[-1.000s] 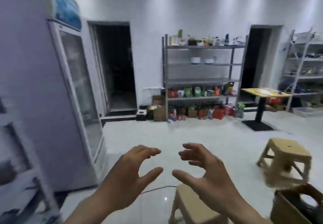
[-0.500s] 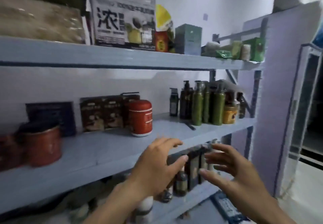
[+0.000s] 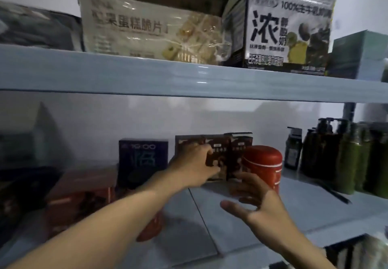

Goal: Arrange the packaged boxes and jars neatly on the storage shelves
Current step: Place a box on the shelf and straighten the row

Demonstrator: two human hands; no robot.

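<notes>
Glossy grey shelf: left grip pinches a brown carton; right grip spread loose beside round red tin

The shelf board across the middle of the frame is showing pale blue-grey. At upper centre the cake-crisp carton is showing beige with yellow-brown slices printed on it. Right of it, the milk carton is wearing white with bold black characters. A teal box is sitting at far right. Lower down, the round tin is glowing red with a pale band, the small boxes are showing dark brown, the navy box is carrying pale lettering, and the pump bottles are running from dark brown to olive green.
</notes>
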